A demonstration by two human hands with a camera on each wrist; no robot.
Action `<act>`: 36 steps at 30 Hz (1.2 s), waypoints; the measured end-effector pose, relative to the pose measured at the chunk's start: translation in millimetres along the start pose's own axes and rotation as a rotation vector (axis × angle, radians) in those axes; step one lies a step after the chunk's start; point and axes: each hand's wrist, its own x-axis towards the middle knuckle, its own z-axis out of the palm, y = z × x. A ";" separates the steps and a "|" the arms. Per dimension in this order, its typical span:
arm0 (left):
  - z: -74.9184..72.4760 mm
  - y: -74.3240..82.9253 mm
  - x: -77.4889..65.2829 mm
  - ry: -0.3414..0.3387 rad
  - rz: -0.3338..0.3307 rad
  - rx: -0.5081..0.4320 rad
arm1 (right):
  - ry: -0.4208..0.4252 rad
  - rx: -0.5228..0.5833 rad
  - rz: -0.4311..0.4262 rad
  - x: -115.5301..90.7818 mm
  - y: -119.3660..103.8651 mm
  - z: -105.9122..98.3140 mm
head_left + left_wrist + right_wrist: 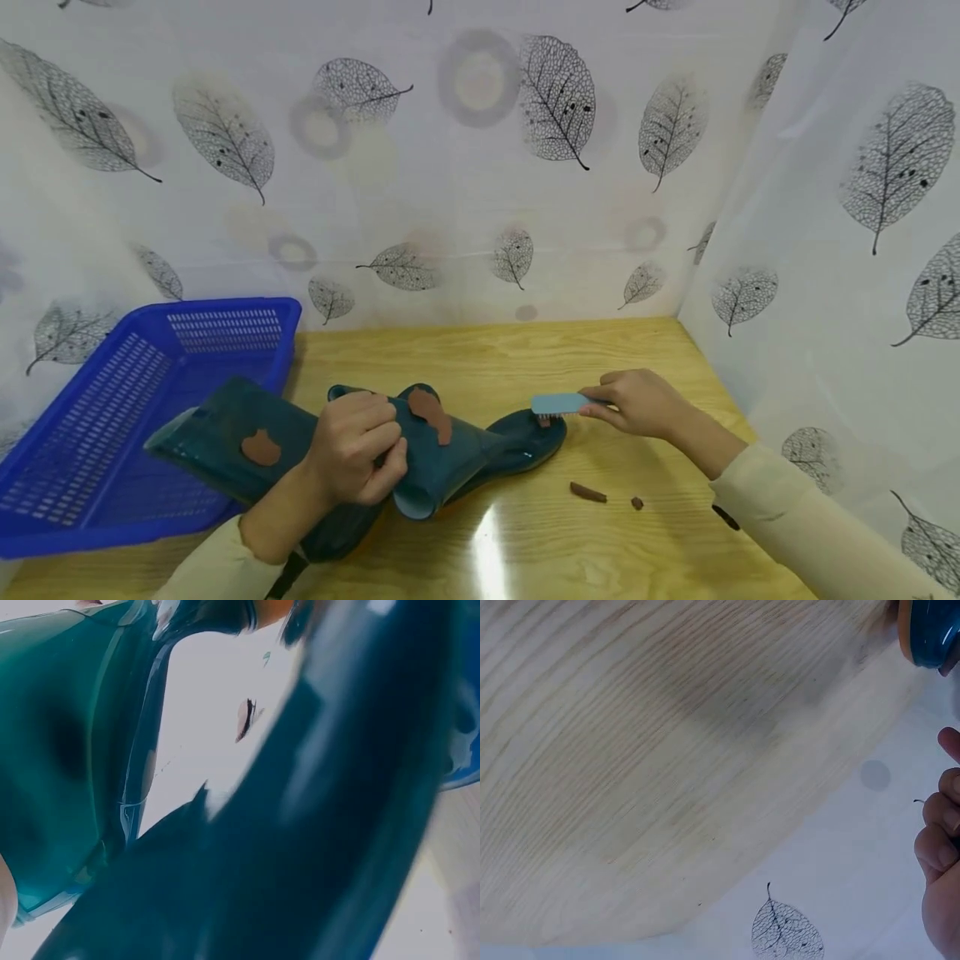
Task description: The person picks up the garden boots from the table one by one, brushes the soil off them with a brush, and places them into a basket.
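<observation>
A dark green rain boot [461, 454] lies on the table with its toe pointing right and a brown patch [430, 414] on its shaft. My left hand [358, 446] grips this boot at the open top of its shaft. Between the thumb and fingers of my right hand [637, 402] is the handle of a light blue brush [557, 405], its bristles down on the boot's toe by a small brown lump [544, 422]. A second green boot [288, 425], also with a brown patch [260, 447], lies behind my left wrist. Dark green boot surface [300, 787] fills much of the left wrist view.
At the left stands a blue plastic basket [288, 342], the second boot's shaft overlapping its near side. A brown strip [588, 492] and a small brown crumb [637, 503] lie on the wooden table [645, 550]. A leaf-print curtain [450, 183] hangs behind and at the right.
</observation>
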 end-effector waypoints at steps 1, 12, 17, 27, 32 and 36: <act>-0.1 -0.3 0.1 0.000 0.000 0.001 | -0.004 0.000 0.008 -2.5 1.5 -0.6; 3.1 -2.8 5.6 0.011 0.037 -0.027 | 0.057 0.031 -0.088 10.0 -16.9 22.8; 3.4 -4.5 5.4 0.015 0.033 -0.060 | 0.076 0.046 -0.126 29.2 -34.3 37.6; 2.2 -3.7 2.1 0.018 0.026 -0.084 | 0.066 0.034 -0.085 32.9 -32.3 30.4; 1.1 -2.4 1.4 0.015 0.024 -0.093 | 0.042 -0.011 -0.020 12.4 -8.9 10.6; 0.4 -2.4 1.8 0.022 0.030 -0.100 | 0.039 -0.016 -0.007 1.8 -0.1 7.5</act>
